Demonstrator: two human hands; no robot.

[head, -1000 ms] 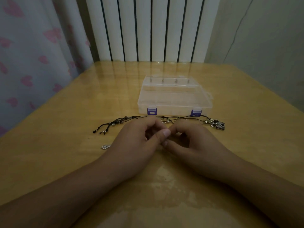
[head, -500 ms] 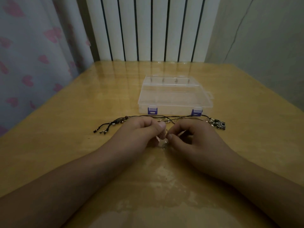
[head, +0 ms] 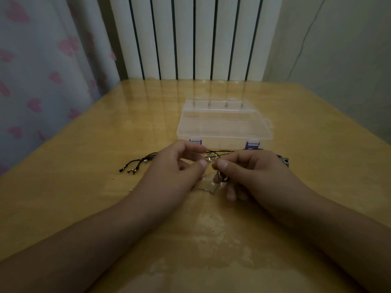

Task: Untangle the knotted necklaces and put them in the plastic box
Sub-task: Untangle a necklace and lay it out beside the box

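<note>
Left hand (head: 177, 166): fingers curled, thumb and forefinger pinching a fine strand at the knot. Right hand (head: 247, 172): likewise curled, thumb and forefinger pinching the same tangle just right of the left thumb, with small metal rings (head: 221, 178) hanging below its fingertips. The two pinches nearly touch, raised slightly above the table (head: 84, 187).

The knotted necklaces (head: 211, 158) lie in a line between the hands and the plastic box (head: 224, 123). Black cord ends (head: 137, 164) trail to the left; a dark charm (head: 284, 161) shows to the right. The box sits just beyond, lid apparently shut with both purple latches (head: 251, 144) facing near.

Risks, as judged: pulling the pinches apart could tighten the knot rather than loosen it; a thin chain might kink or snap under strain; loose rings could drop and skitter on the glossy surface. The box apparently needs unlatching before anything goes in.

Limits of view: lighting is dim. The knot itself is too small to read. How many necklaces are involved cannot be told. The right hand covers part of the cords.
</note>
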